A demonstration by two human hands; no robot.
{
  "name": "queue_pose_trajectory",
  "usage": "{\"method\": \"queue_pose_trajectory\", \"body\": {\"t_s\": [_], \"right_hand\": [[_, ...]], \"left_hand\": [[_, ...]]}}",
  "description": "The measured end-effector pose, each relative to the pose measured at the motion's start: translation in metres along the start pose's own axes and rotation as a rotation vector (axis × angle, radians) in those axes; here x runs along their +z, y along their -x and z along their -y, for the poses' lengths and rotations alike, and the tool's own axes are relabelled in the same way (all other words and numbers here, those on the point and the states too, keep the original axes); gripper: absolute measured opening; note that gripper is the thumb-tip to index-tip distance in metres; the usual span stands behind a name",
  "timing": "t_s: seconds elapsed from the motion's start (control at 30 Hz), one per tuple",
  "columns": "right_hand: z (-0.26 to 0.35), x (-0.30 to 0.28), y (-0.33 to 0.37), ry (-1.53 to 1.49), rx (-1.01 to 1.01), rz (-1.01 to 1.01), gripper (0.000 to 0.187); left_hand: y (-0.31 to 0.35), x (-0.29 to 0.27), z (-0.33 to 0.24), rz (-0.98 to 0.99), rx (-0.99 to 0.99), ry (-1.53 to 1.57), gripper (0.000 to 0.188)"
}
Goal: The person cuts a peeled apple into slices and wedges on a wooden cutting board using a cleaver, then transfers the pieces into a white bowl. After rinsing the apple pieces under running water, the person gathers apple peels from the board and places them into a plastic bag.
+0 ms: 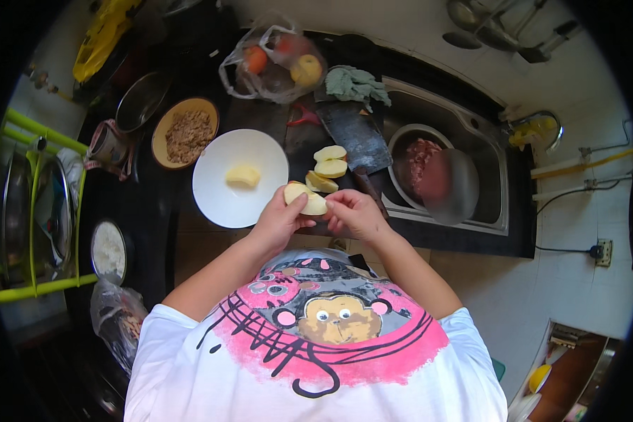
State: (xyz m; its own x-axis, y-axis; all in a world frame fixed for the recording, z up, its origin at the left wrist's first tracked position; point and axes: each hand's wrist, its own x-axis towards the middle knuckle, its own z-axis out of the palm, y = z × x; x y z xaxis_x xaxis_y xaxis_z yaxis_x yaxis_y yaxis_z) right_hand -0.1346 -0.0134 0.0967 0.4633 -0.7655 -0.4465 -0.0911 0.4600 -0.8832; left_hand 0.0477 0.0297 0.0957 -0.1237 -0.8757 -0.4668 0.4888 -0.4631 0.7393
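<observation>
L hand [281, 216] pinches 1 apple wedge [307, 202], prob. to steady; R hand [359, 215] pinched at its end, object unclear. Bowl [214, 181] near, prob. for reach.

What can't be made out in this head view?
All in the head view:
Apple wedge: its underside, hidden by the left hand.
Right hand: whether it grips a small tool, hidden by its own curled fingers.
Meat: its lower right part, lost in a hazy blur.
Bagged fruit: exact count, obscured by plastic and haze.
</observation>
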Motion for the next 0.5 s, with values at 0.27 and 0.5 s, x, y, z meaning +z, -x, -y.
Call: {"method": "queue_pose_trajectory", "body": {"t_s": [0.27, 0.5], "right_hand": [[-0.016, -0.041, -0.017, 1.401, -0.031, -0.504, 0.071], [0.015, -0.068, 0.008, 1.049, -0.211, -0.411, 0.071]], "left_hand": [[0.006, 0.001, -0.023, -0.094, -0.043, 0.138, 0.029], [0.012, 0.0, -0.038, -0.085, -0.073, 0.306, 0.032]]}}
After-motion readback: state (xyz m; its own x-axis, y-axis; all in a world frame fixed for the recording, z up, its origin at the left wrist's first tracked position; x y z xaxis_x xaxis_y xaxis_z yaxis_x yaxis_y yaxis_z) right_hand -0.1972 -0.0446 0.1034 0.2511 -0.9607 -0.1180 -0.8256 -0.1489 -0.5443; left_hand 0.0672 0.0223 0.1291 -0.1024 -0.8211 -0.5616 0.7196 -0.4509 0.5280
